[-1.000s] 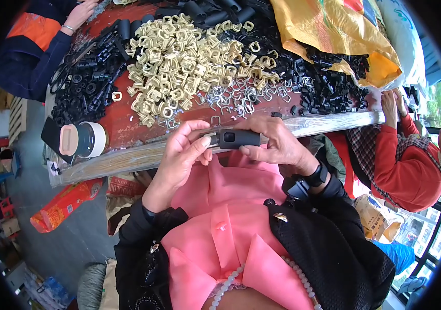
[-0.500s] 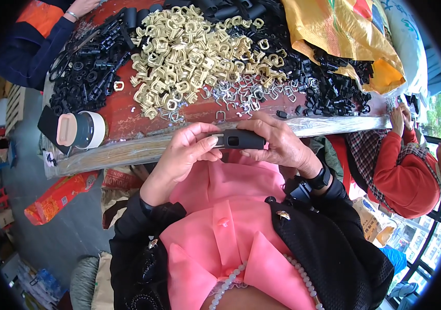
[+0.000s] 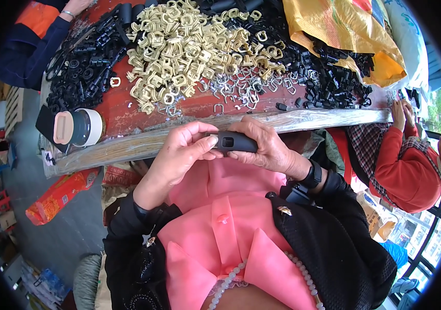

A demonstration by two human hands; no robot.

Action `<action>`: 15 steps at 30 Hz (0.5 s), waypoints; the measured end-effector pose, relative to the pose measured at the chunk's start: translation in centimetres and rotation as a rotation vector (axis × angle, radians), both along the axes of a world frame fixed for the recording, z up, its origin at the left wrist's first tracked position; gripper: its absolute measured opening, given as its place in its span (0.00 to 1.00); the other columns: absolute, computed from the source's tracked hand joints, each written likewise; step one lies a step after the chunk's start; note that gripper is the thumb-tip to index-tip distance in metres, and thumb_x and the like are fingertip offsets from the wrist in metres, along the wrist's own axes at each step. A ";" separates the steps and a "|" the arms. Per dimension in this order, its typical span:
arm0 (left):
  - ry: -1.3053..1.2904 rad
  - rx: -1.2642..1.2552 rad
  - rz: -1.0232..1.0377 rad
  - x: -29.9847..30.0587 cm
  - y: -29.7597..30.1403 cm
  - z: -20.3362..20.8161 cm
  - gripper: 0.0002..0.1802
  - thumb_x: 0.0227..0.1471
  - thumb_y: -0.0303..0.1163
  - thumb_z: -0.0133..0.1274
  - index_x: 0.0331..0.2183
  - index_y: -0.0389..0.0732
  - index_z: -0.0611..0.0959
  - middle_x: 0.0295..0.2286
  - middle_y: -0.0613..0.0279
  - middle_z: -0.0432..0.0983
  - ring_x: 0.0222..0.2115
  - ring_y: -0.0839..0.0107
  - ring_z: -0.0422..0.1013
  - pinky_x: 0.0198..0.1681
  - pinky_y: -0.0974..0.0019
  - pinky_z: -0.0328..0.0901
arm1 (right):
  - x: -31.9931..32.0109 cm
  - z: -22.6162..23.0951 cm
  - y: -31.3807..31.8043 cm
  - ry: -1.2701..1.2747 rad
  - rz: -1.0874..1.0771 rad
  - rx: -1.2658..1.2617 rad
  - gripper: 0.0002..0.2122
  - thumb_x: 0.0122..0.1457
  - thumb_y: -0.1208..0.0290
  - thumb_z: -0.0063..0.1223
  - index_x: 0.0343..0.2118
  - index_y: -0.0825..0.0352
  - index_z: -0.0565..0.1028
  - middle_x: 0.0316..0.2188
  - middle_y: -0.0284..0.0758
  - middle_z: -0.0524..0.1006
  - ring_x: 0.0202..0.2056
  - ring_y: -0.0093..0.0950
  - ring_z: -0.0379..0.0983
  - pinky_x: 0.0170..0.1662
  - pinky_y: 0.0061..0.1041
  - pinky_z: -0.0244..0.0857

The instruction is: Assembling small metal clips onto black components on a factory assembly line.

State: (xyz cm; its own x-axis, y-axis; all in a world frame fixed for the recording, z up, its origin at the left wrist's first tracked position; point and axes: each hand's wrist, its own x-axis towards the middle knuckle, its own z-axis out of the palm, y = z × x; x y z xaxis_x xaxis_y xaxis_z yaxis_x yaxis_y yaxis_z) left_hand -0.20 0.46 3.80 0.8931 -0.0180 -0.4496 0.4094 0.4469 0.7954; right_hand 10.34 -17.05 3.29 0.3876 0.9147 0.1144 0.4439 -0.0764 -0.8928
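A black plastic sleeve-like part (image 3: 241,142) with a rectangular opening is held in front of my chest, just off the table's near edge. My right hand (image 3: 268,147) is closed around its right end, fingers over the top and thumb beneath. At its left end my left hand (image 3: 187,147) pinches with thumb and forefinger. Whatever sits between those left fingertips is mostly covered by them. Beyond my hands, on the red tabletop (image 3: 114,108), lie a heap of cream plastic buckle-like frames (image 3: 174,49) and scattered bent metal wire loops (image 3: 246,89).
Black plastic parts (image 3: 83,77) are piled on the left and more small black pieces (image 3: 329,85) on the right. A lidded jar (image 3: 78,128) stands near the left edge. A yellow sack (image 3: 334,31) lies back right. Co-workers' arms (image 3: 29,57) and a red sleeve (image 3: 404,170) flank the table.
The shiny strip that showed between my left thumb and the black part is now almost hidden, the gap there smaller. The part has tilted slightly, its right end lower.
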 end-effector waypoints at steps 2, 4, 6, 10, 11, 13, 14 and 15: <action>0.002 -0.007 -0.019 0.2 0.3 -0.3 0.14 0.46 0.27 0.47 0.37 0.34 0.69 0.29 0.58 0.70 0.25 0.74 0.71 0.28 0.77 0.67 | 0.1 0.0 -0.1 -0.071 0.009 -0.048 0.23 0.43 0.64 0.55 0.40 0.69 0.64 0.29 0.41 0.67 0.32 0.38 0.66 0.35 0.29 0.60; -0.002 -0.010 -0.031 0.3 0.3 -0.2 0.14 0.46 0.26 0.47 0.38 0.34 0.69 0.29 0.58 0.70 0.25 0.74 0.71 0.28 0.77 0.67 | 0.4 0.6 0.1 -0.110 0.010 -0.072 0.24 0.42 0.62 0.55 0.42 0.69 0.64 0.31 0.42 0.67 0.33 0.38 0.65 0.37 0.30 0.59; 0.005 -0.086 -0.023 0.5 0.2 0.1 0.17 0.46 0.26 0.47 0.40 0.35 0.67 0.30 0.59 0.70 0.27 0.74 0.71 0.29 0.77 0.67 | 1.7 1.6 0.5 -0.244 0.138 0.030 0.30 0.40 0.60 0.57 0.45 0.70 0.61 0.37 0.45 0.65 0.40 0.38 0.63 0.42 0.31 0.57; -0.004 -0.170 -0.013 0.5 -0.9 0.2 0.22 0.45 0.25 0.48 0.44 0.36 0.63 0.33 0.60 0.69 0.30 0.74 0.70 0.31 0.75 0.68 | 1.9 2.1 0.7 -0.064 0.361 0.078 0.37 0.35 0.56 0.60 0.49 0.70 0.58 0.45 0.46 0.60 0.46 0.38 0.58 0.48 0.32 0.52; -0.008 -0.194 -0.010 0.5 -1.1 0.2 0.24 0.44 0.25 0.49 0.45 0.36 0.62 0.34 0.61 0.68 0.31 0.74 0.69 0.31 0.74 0.68 | 1.8 2.1 0.8 0.063 0.438 0.074 0.39 0.33 0.55 0.60 0.49 0.70 0.57 0.47 0.47 0.59 0.48 0.38 0.56 0.49 0.33 0.51; -0.001 -0.240 -0.014 0.3 -1.1 0.0 0.24 0.44 0.25 0.49 0.45 0.37 0.62 0.34 0.61 0.68 0.31 0.74 0.69 0.32 0.74 0.67 | 1.6 1.9 0.6 0.067 0.431 0.076 0.40 0.33 0.55 0.60 0.49 0.70 0.58 0.46 0.46 0.60 0.47 0.38 0.57 0.49 0.33 0.51; 0.008 -0.289 -0.016 0.2 -1.1 0.0 0.24 0.43 0.25 0.50 0.44 0.37 0.62 0.34 0.60 0.68 0.31 0.73 0.69 0.32 0.73 0.67 | 1.4 1.6 0.5 0.073 0.425 0.076 0.40 0.32 0.54 0.61 0.48 0.70 0.59 0.46 0.46 0.60 0.47 0.37 0.58 0.48 0.32 0.51; 0.018 -0.337 -0.017 0.2 -1.1 -0.1 0.24 0.43 0.25 0.50 0.44 0.37 0.63 0.35 0.60 0.67 0.31 0.73 0.69 0.33 0.72 0.66 | 1.3 1.5 0.5 0.080 0.420 0.076 0.40 0.31 0.53 0.61 0.48 0.71 0.59 0.45 0.46 0.61 0.46 0.37 0.59 0.48 0.32 0.52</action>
